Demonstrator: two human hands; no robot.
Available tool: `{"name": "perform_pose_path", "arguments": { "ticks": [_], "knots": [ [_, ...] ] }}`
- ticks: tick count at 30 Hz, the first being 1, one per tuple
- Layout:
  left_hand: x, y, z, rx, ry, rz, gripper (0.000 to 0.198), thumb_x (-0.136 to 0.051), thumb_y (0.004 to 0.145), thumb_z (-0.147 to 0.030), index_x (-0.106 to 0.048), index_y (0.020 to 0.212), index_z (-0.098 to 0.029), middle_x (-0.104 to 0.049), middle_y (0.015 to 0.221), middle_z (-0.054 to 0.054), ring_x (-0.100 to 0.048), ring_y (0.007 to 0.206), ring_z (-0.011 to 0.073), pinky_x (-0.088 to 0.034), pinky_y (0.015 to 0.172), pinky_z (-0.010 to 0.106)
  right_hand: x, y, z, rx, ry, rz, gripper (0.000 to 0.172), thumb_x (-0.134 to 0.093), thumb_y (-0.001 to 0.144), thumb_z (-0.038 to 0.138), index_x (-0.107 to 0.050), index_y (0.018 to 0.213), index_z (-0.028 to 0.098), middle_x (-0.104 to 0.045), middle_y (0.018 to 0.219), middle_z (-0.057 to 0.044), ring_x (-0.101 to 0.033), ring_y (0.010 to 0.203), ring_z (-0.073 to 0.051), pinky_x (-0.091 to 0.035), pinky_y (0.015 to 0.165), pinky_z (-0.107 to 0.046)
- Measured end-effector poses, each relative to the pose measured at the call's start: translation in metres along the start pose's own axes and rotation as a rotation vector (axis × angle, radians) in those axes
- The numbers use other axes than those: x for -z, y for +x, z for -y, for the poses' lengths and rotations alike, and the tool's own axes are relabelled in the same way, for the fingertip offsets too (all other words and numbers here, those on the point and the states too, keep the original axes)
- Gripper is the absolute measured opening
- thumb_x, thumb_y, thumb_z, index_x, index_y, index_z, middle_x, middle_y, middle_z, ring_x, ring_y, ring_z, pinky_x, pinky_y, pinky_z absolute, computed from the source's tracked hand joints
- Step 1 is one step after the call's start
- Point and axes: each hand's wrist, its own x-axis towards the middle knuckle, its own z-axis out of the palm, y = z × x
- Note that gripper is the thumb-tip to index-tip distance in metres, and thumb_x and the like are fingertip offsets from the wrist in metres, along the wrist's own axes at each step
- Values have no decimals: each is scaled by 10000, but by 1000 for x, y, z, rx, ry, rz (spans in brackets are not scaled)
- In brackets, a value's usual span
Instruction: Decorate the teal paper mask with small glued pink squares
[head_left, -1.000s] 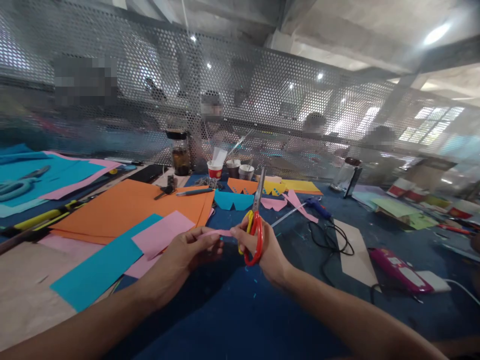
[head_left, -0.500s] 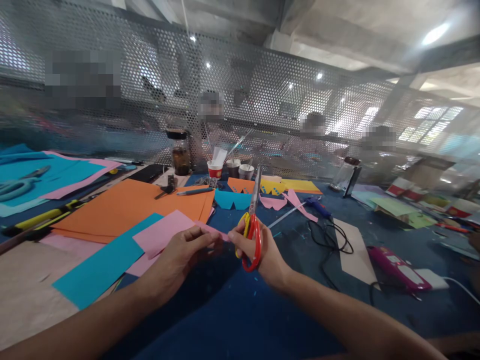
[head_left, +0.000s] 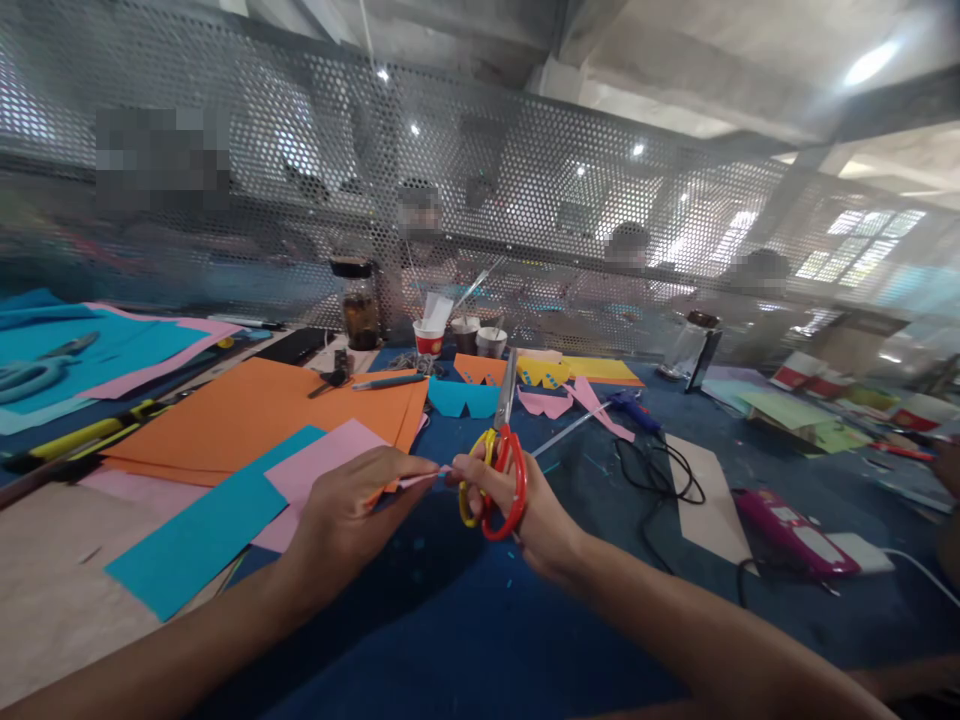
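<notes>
My left hand (head_left: pixel 349 510) pinches a small pink paper strip (head_left: pixel 417 481) between thumb and fingers. The fingertips of my right hand (head_left: pixel 536 510) meet the strip's right end. That same hand also holds a pair of scissors (head_left: pixel 508 478) with red and yellow handles, blades together and pointing up and away. Beyond the blades lie cut paper shapes with notched edges: a blue one (head_left: pixel 459 399), a pink one (head_left: pixel 546 403), an orange one (head_left: pixel 480 370) and a yellow one (head_left: pixel 541 372). Part of the strip is hidden by my fingers.
Left are orange sheets (head_left: pixel 247 420), a blue paper strip (head_left: pixel 202 530) and pink paper (head_left: pixel 330 455). Jars and paper cups (head_left: pixel 429 340) stand by the perforated metal screen (head_left: pixel 510 150). Right are a blue glue gun (head_left: pixel 636 410) with black cord and a magenta power strip (head_left: pixel 795 535).
The pink strip, stretched out between my hands before, now shows only as a short piece at my fingertips. My left fingers have closed on it, and the scissors have dipped slightly.
</notes>
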Motion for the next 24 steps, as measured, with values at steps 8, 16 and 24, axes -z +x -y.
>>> {"name": "perform_pose_path", "arguments": {
  "ticks": [8, 16, 24],
  "knots": [
    [6, -3, 15, -241, 178, 112, 280, -687, 839, -211, -801, 1063, -336, -802, 1024, 69, -683, 1019, 305, -461, 965, 411, -1, 0, 1, -37, 71, -28, 373, -819, 760, 402, -509, 811, 200, -551, 541, 73, -446, 449, -68, -381, 452, -184],
    [-4, -1, -4, -31, 61, 57, 231, -697, 859, -286, -776, 1072, -322, -795, 1048, 48, -692, 999, 295, -487, 926, 370, 2, 2, 4, 39, 27, -11, 344, -790, 786, 384, -497, 824, 209, -550, 589, 75, -503, 496, -88, -410, 494, -210],
    [-8, 8, -12, 397, -400, 318, 169, -762, 795, -390, -765, 762, -224, -721, 721, 26, -627, 695, 196, -469, 666, 280, 4, 2, 5, 99, -109, -18, 355, -799, 772, 373, -498, 868, 211, -592, 744, 59, -531, 524, -83, -414, 480, -207]
  ]
}}
